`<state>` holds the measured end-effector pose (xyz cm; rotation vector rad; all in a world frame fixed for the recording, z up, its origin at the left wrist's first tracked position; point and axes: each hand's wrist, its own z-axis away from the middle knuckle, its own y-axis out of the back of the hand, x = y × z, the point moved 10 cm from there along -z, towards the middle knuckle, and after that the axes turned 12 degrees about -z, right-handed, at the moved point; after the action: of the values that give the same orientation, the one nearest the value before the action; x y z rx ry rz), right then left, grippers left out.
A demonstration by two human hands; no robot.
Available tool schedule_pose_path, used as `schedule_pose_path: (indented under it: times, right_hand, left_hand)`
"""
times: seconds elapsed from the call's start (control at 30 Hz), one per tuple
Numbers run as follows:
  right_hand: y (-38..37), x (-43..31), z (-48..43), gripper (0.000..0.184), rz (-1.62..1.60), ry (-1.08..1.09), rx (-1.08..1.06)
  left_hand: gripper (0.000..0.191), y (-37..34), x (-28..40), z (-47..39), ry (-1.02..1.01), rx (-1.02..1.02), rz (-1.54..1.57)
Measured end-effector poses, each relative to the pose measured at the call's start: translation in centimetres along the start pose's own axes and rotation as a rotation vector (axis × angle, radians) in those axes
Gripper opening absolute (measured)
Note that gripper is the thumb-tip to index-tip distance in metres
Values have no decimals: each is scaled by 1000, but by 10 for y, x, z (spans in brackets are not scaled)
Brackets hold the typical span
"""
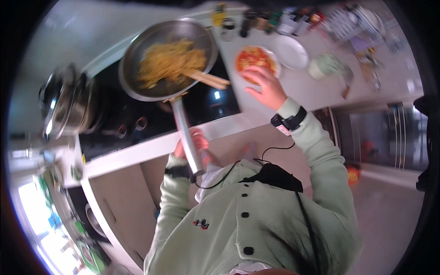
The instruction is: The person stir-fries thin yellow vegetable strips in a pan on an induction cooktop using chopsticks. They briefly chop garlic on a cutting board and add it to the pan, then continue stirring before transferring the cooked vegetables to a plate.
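Observation:
A steel frying pan holds a heap of yellow shredded food, perhaps noodles or potato. Two flat wooden sticks lean in it, their ends out over the near rim. The pan's metal handle points towards me. Under and around that handle is my left hand; the handle partly hides it, so its grip is unclear. My right hand is empty, thumb and fingers apart, at the near edge of a white plate of red sauced food with pale pieces. Fingertips overlap the plate in view; contact is unclear.
The pan stands on a black glass cooktop with a lit display. Left of it are stacked pots with glass lids. On the right counter are a white plate, a pale green cloth or bag and bottles at the back.

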<state>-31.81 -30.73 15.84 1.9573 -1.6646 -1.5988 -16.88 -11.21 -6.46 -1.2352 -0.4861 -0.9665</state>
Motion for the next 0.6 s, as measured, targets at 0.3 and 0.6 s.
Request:
schedule_pose_path:
  times: [0.3,0.6]
  right_hand:
    - [238,99,256,11,71,-305,379]
    - [394,366,407,68,303,-936,744]
  left_hand:
    - [30,-177,-67,-165,110,-185,-387]
    - [22,-466,-138,-358,113,-410,-664]
